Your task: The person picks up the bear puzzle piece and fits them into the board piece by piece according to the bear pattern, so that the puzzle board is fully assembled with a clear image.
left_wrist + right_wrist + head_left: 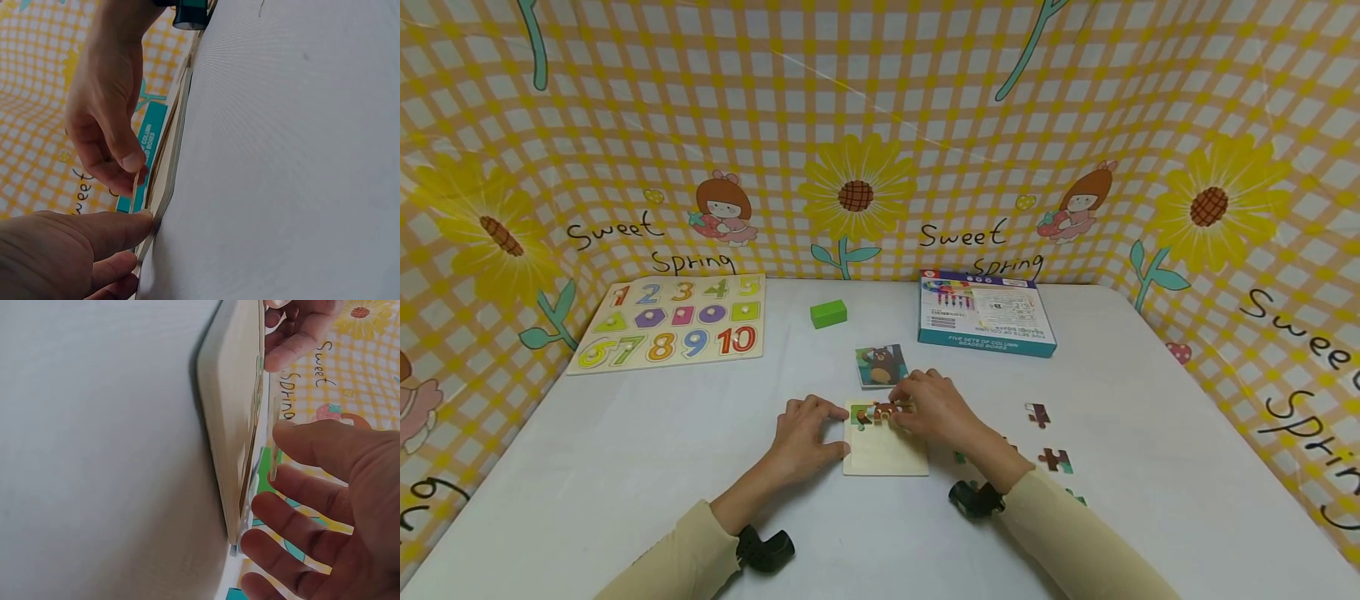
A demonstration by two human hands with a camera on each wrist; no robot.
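Observation:
A square wooden puzzle board (887, 457) lies on the white table, with a few bear pieces (880, 411) along its far side. At the board's left edge, my left hand (805, 437) rests its thumb and index fingertips apart, steadying it. My right hand (936, 408) is over the far right part of the board, pinching a thin puzzle piece (274, 464) between thumb and index finger. The piece is edge-on in both wrist views, so its picture is hidden. Just beyond the board lies a bear picture card (882, 367).
Loose puzzle pieces (1056, 460) lie right of the board, some hidden under my right forearm. Farther back are a number board (673, 321), a green block (828, 314) and a teal-edged box (985, 317). A checked cloth (857, 100) hangs behind the table.

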